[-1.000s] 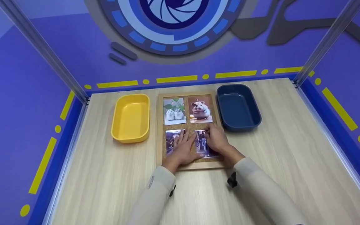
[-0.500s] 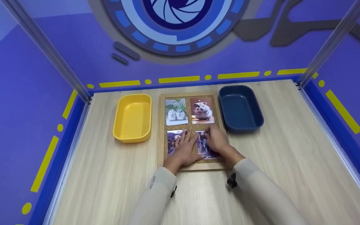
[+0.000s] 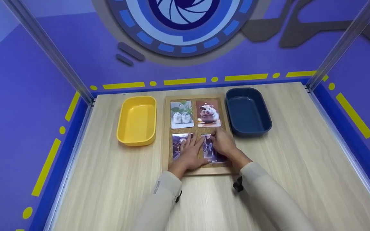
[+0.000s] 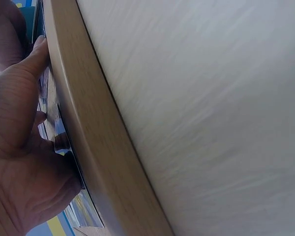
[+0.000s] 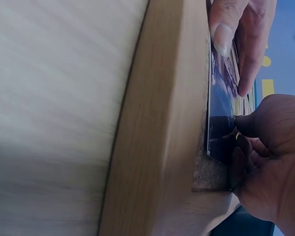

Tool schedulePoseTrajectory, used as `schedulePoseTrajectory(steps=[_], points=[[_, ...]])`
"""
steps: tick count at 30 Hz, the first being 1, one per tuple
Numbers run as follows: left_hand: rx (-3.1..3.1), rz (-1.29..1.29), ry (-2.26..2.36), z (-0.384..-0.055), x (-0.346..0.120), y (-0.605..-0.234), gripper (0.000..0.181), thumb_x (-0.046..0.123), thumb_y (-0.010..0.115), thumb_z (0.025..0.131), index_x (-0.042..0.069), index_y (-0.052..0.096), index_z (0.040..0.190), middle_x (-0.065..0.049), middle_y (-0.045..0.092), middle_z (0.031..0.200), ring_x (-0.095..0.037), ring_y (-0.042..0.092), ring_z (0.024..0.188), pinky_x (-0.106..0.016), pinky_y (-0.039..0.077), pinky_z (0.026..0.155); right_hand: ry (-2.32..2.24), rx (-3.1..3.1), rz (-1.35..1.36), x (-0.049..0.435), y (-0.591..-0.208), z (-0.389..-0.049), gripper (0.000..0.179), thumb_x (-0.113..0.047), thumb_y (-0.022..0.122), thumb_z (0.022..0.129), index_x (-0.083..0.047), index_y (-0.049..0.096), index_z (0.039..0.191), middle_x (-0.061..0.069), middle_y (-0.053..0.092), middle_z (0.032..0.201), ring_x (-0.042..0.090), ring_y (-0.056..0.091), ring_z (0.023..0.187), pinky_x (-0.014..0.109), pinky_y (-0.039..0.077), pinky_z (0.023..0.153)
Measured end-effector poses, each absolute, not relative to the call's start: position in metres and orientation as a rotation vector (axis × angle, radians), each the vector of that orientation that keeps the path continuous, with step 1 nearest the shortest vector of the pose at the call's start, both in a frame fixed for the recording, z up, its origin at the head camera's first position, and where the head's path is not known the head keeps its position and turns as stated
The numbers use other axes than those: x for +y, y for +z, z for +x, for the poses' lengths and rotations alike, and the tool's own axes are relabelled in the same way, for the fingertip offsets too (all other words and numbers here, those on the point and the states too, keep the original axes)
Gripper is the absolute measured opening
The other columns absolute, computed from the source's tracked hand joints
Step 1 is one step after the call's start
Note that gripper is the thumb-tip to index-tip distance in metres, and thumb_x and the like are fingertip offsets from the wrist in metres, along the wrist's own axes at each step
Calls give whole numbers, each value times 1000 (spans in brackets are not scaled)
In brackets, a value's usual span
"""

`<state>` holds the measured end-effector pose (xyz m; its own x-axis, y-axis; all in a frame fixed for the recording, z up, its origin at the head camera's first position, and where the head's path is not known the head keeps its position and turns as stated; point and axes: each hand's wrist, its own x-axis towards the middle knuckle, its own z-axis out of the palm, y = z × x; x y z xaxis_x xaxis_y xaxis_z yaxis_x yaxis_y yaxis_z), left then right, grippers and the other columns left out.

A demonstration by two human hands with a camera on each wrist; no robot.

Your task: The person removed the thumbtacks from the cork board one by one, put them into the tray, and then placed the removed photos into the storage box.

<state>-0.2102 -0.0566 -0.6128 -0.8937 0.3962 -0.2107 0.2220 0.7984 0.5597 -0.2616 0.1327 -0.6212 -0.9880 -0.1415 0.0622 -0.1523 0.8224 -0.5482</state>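
Note:
A wood-framed cork board (image 3: pixel 166 144) lies on the table with two photos in its upper half, the pair of hamsters (image 3: pixel 182 119) and the single hamster (image 3: pixel 208 115); each bears a small pin near its top. Across the lower-left photo (image 3: pixel 176 149) my left hand (image 3: pixel 189 155) rests with fingers spread. Its thumb presses the lower edge of the lower-right photo (image 5: pixel 221 110). At that photo's top, my right hand (image 3: pixel 224 144) pinches with thumb and curled fingers what looks like a push pin (image 5: pixel 237 136), mostly hidden by the fingertips.
A yellow tray (image 3: pixel 136 143) stands left of the board. Close by the board's right side is a dark blue tray (image 3: pixel 252 132). Purple printed panels (image 3: pixel 185 70) wall in the wooden table (image 3: pixel 108 192) at the back and both sides.
The head view has shifted slightly, so the whole scene sits a little further right. Both hands keep the same places on the board.

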Motion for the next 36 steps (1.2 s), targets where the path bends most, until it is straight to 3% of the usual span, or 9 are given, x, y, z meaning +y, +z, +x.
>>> schedulePoseTrajectory(steps=[19,29,36], points=[[2692,480,738,-211,-57,-613,102,57,75,92,20,24,172,-12,0,183,-39,-2,170,-63,4,136,843,-3045,217,131,-619,-266,14,-16,68,101,-4,64,105,16,72,103,37,71,101,53,56,92],[2682,473,752,-211,-57,-613,103,60,74,92,23,21,173,-11,-2,183,-38,-5,170,-63,3,136,778,-3053,192,129,-618,-265,16,-19,69,101,-4,63,98,16,71,98,40,70,96,55,56,87],[2674,460,757,-211,-57,-616,104,60,75,91,24,21,172,-10,-2,183,-36,-7,170,-62,1,137,795,-3024,235,137,-650,-281,16,-23,68,98,-10,62,90,10,70,89,33,68,86,54,54,76]])
